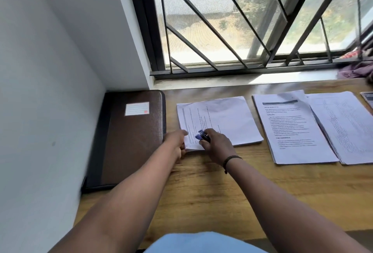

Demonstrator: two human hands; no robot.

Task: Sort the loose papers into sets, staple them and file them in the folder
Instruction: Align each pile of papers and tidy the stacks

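L hand (176, 141) pinches near-left corner of paper set (220, 121); R hand (217, 145) grips blue stapler (201, 135) on it. Brown folder (133, 135) just left, label (137, 108) blank. Print unreadable.

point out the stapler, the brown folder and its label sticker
stapler (202, 135), head view, on its blue body beside the right hand's fingers
brown folder (133, 147), head view, on the middle of its cover
label sticker (137, 108), head view, on its lined middle

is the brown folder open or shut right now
Shut. The brown folder lies flat on the desk with its labelled cover facing up, and no inside pages or pockets show.
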